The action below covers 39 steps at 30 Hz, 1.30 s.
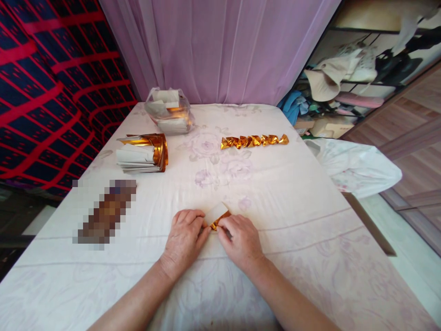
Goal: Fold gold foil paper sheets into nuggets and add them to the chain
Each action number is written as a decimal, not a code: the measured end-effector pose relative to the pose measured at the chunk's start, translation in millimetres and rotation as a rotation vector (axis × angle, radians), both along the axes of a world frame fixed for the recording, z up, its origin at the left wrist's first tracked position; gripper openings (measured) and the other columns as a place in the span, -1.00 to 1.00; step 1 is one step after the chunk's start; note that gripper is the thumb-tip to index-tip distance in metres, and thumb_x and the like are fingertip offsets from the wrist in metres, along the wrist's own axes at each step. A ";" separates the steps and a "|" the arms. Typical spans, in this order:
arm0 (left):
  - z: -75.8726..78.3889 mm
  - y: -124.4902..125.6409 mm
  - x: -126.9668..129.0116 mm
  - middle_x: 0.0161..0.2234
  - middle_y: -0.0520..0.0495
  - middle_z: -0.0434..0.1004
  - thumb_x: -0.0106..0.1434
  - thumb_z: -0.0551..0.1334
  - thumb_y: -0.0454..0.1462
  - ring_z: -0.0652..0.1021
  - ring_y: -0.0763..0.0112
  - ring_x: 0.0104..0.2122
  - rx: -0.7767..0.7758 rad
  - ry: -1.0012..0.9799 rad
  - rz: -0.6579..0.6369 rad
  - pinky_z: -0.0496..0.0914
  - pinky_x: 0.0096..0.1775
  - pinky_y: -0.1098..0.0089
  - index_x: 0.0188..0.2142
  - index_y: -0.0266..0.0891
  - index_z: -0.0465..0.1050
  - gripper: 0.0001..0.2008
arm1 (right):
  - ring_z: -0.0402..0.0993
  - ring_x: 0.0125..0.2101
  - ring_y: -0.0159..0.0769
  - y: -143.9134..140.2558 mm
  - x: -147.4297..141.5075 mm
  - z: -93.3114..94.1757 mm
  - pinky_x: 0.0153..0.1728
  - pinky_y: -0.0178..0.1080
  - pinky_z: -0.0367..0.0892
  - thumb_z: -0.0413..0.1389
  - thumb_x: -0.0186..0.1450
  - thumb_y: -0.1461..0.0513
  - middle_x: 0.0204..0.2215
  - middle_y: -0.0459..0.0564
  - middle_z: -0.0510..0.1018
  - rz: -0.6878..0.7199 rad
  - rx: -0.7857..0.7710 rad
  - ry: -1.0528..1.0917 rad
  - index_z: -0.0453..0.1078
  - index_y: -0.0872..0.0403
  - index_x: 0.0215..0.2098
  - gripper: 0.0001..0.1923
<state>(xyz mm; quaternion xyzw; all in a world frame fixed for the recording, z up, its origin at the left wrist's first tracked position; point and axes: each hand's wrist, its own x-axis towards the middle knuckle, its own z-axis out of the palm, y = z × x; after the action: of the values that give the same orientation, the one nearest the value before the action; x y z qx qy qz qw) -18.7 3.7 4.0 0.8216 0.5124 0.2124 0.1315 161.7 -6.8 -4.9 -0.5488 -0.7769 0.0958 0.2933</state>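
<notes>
- Both forearms reach in over the near edge side of the cloth-covered table, converging toward its middle, well in from the left and right edges.
- The left hand rests palm down, its fingers bent and close together; thumb and forefinger close on the left side of a small gold-and-white paper.
- The right hand has its fingers curled, with thumb and fingertips drawn nearly together on the paper's right side, by a gold fold.
- The paper lies between the two hands in the near half of the table, white face up, one corner pointing toward the far edge, a gold strip showing along its near right side.
- Near the left edge sits a pixelated patch; what it covers cannot be told.
- Farther along that edge is a stack of gold-and-white sheets, their gold bends facing the right edge.
- Toward the far right corner, folded gold pieces lie in a row roughly parallel to the far edge.
- Near the far left corner stands a clear plastic bag with more white and gold sheets inside.
- Beside the right edge is a white bundle.
- Beyond the far edge hangs a purple curtain; past the far right corner, a shelf unit holds a pale cap.
</notes>
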 end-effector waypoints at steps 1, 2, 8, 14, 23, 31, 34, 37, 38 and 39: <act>0.1 0.1 0.6 -0.17 -0.08 0.51 0.27 0.24 -0.30 0.45 0.20 -0.15 0.000 0.004 0.004 0.31 -0.06 0.14 -0.36 -0.23 0.44 -0.93 | 0.38 -0.41 -0.29 0.0 -0.1 0.0 -0.32 -0.24 0.10 0.11 0.24 0.34 -0.51 -0.12 0.48 0.000 0.001 0.000 0.36 0.04 -0.45 -0.88; 0.1 0.2 1.1 -0.17 -0.09 0.50 0.28 0.24 -0.29 0.44 0.20 -0.15 0.000 0.009 0.008 0.31 -0.06 0.14 -0.36 -0.23 0.43 -0.92 | 0.37 -0.42 -0.29 0.0 -0.1 0.0 -0.32 -0.24 0.10 0.11 0.24 0.35 -0.52 -0.12 0.48 -0.001 0.001 0.000 0.36 0.04 -0.44 -0.88; 0.6 0.6 4.1 -0.21 -0.09 0.48 0.29 0.22 -0.28 0.43 0.20 -0.18 0.013 0.032 0.027 0.31 -0.07 0.14 -0.39 -0.21 0.41 -0.89 | 0.37 -0.41 -0.27 -0.3 -0.9 -0.3 -0.31 -0.23 0.10 0.10 0.24 0.35 -0.52 -0.10 0.48 -0.013 -0.018 -0.039 0.34 0.04 -0.45 -0.87; 2.0 0.3 5.1 -0.19 -0.10 0.47 0.27 0.24 -0.26 0.42 0.19 -0.17 0.002 0.037 0.045 0.31 -0.08 0.14 -0.41 -0.20 0.38 -0.87 | 0.37 -0.42 -0.27 -0.6 -0.6 -1.1 -0.31 -0.24 0.11 0.08 0.26 0.34 -0.51 -0.11 0.48 -0.030 -0.019 -0.044 0.34 0.04 -0.35 -0.93; 1.9 0.4 5.3 -0.19 -0.09 0.46 0.25 0.26 -0.29 0.42 0.19 -0.16 -0.010 0.030 0.047 0.29 -0.07 0.14 -0.40 -0.21 0.38 -0.89 | 0.37 -0.39 -0.28 -0.6 0.1 1.5 -0.32 -0.23 0.10 0.07 0.29 0.33 -0.49 -0.09 0.49 0.003 -0.024 -0.097 0.35 0.03 -0.44 -0.85; -0.4 0.0 4.1 -0.15 -0.10 0.44 0.27 0.23 -0.26 0.42 0.18 -0.13 -0.026 0.006 0.065 0.30 -0.05 0.13 -0.38 -0.19 0.37 -0.91 | 0.39 -0.35 -0.28 0.1 1.5 0.6 -0.28 -0.24 0.12 0.08 0.32 0.31 -0.44 -0.07 0.51 0.018 -0.063 -0.093 0.39 0.04 -0.39 -0.87; -2.4 0.3 3.1 -0.07 -0.15 0.40 0.26 0.24 -0.26 0.39 0.13 -0.03 -0.039 0.000 0.079 0.29 -0.01 0.10 -0.34 -0.19 0.38 -0.93 | 0.39 -0.34 -0.27 0.2 2.6 0.7 -0.28 -0.23 0.12 0.08 0.32 0.31 -0.42 -0.07 0.51 0.026 -0.076 -0.092 0.40 0.03 -0.37 -0.89; -4.2 1.0 2.5 -0.01 -0.16 0.37 0.26 0.25 -0.26 0.37 0.09 0.04 -0.054 -0.004 0.084 0.28 0.01 0.07 -0.32 -0.18 0.39 -0.94 | 0.38 -0.34 -0.27 0.3 2.2 1.6 -0.30 -0.23 0.12 0.09 0.31 0.31 -0.42 -0.07 0.49 0.034 -0.076 -0.102 0.40 0.03 -0.37 -0.89; -4.6 1.3 2.5 -0.01 -0.16 0.37 0.27 0.25 -0.25 0.36 0.09 0.05 -0.058 -0.005 0.083 0.28 0.02 0.06 -0.31 -0.17 0.38 -0.94 | 0.38 -0.34 -0.27 0.4 1.4 2.2 -0.30 -0.23 0.12 0.09 0.31 0.31 -0.43 -0.07 0.49 0.030 -0.076 -0.110 0.39 0.03 -0.37 -0.90; -5.1 1.6 2.5 -0.01 -0.16 0.37 0.27 0.25 -0.25 0.36 0.09 0.05 -0.061 -0.005 0.081 0.28 0.02 0.06 -0.31 -0.17 0.38 -0.93 | 0.38 -0.34 -0.27 0.7 0.3 2.9 -0.30 -0.23 0.12 0.11 0.31 0.29 -0.43 -0.07 0.49 0.022 -0.077 -0.123 0.39 0.03 -0.37 -0.91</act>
<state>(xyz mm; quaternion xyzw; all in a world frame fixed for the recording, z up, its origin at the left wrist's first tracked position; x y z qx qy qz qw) -16.2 5.3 -1.0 0.7952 0.5512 0.2038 0.1490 162.0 -6.2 -2.0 -0.5558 -0.7953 0.0949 0.2228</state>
